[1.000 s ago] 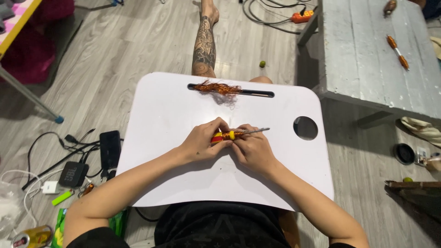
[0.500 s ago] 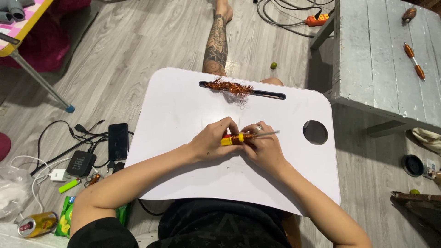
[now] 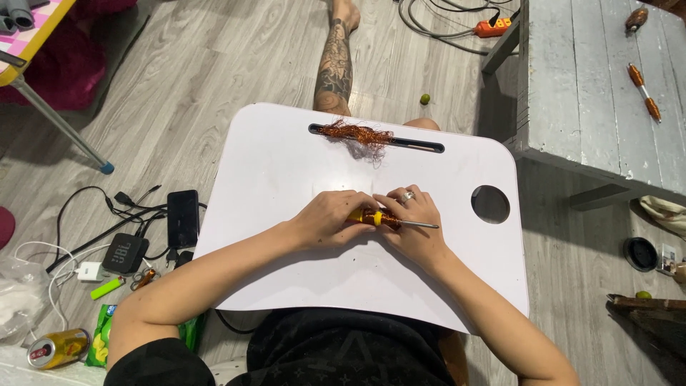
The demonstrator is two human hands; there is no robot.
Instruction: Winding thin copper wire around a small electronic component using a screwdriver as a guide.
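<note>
Both hands meet at the middle of the white lap-desk surface [image 3: 286, 271], which has rounded corners, a long dark slot at its far edge and a round hole at its right side. The left hand [image 3: 330, 218] has its fingers curled closed around the orange and yellow handle of a small screwdriver [image 3: 382, 219]. The right hand [image 3: 414, 225], with a ring on one finger, covers the same tool from the other side; its fingers are also bent closed on it, and the thin metal shaft comes out to the right from under them. The screwdriver lies almost flat, just above the surface, and copper-coloured wire seems to be wound on it near the handle.

Compared with one second ago, the yellow part of the handle is less visible, and more of the copper colour shows between the two hands. The shaft was tilted a little up to the right before, and now it points more level. The hands stay at the same place on the surface.

A loose tangle of thin copper wire [image 3: 355, 134] rests on the slot at the far edge, well apart from the hands, as it did before. On the wooden floor at the left lie a black phone [image 3: 183, 217] and a green lighter [image 3: 107, 288].
</note>
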